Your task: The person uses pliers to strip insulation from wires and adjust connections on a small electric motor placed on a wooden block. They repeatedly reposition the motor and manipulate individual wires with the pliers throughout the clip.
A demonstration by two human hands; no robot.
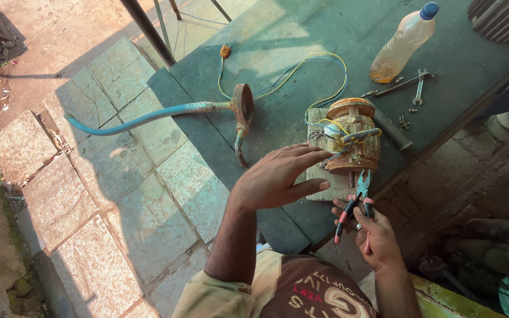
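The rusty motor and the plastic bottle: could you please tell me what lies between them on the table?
In the head view, between the rusty motor and the plastic bottle lie two spanners, a few small loose bolts and a dark cylindrical handle beside the motor.

We see bare forearms, our left hand (pixel 278 176) without rings, our right hand (pixel 375 232) wearing a silver ring (pixel 359 226), pale yellow sleeve (pixel 213 297), brown printed shirt front (pixel 313 294).

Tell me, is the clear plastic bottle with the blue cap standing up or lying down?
Lying down. The clear plastic bottle with the blue cap rests on its side on the green table, yellowish liquid pooled along its length.
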